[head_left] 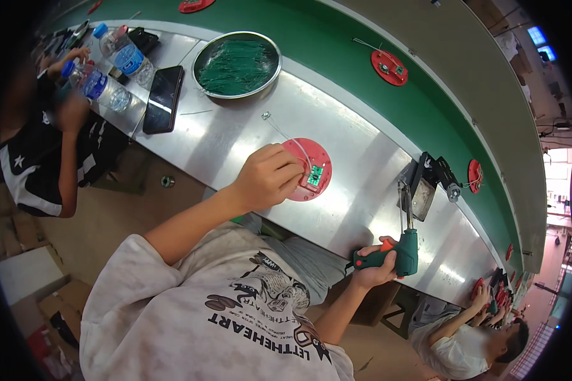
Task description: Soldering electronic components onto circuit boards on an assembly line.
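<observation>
A round red plastic disc lies on the metal bench, with a small green circuit board on it. My left hand rests over the disc's left side, thumb and fingers pinched together beside the board. What sits between those fingertips is hidden. A thin white wire crosses the disc and leads to a small metal piece on the bench. My right hand is wrapped round the handle of a green soldering gun with a red trigger. Its metal tip points away from me, beside a black stand.
A steel bowl of dark green strands, a black phone and two water bottles stand at the left. Beyond the bench runs a green belt carrying red discs. People sit at both sides.
</observation>
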Demonstrator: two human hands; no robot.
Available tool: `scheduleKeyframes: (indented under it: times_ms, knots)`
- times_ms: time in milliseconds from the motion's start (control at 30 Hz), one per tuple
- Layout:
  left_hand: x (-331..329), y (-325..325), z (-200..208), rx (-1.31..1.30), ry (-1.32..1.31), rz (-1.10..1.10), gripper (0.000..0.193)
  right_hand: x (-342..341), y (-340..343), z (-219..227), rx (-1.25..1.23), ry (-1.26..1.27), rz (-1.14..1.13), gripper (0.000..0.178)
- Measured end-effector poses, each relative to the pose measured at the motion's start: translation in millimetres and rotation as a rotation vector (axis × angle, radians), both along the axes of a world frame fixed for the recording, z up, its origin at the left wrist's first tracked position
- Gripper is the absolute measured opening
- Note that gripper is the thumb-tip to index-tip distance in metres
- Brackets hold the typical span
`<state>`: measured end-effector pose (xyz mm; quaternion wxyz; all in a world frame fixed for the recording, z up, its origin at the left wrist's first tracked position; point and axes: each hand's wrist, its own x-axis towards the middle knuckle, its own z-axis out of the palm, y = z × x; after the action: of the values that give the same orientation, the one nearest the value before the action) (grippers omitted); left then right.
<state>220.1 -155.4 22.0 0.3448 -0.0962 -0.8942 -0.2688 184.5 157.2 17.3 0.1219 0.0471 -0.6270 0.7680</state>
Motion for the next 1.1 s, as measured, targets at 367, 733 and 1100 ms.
scheduleKeyframes:
  times_ms: [367,733,1100]
  knots:
    - [-71.8,-8.6,37.5,-0.178,-0.337,-0.294,0.065,0.2,0.9,-3.8,-0.097,-0.065,-0.193,0.037]
    - [-346.4,8.7,37.1,-0.252,-0.168,0.145,0.067,2.6,2.2,-6.6,-0.172,-0.093,-0.250,0.039]
    - [-369.1,45.6,5.4,-0.228,-0.413,0.014,0.045,4.0,-5.3,-5.0,-0.087,-0.083,-0.351,0.036]
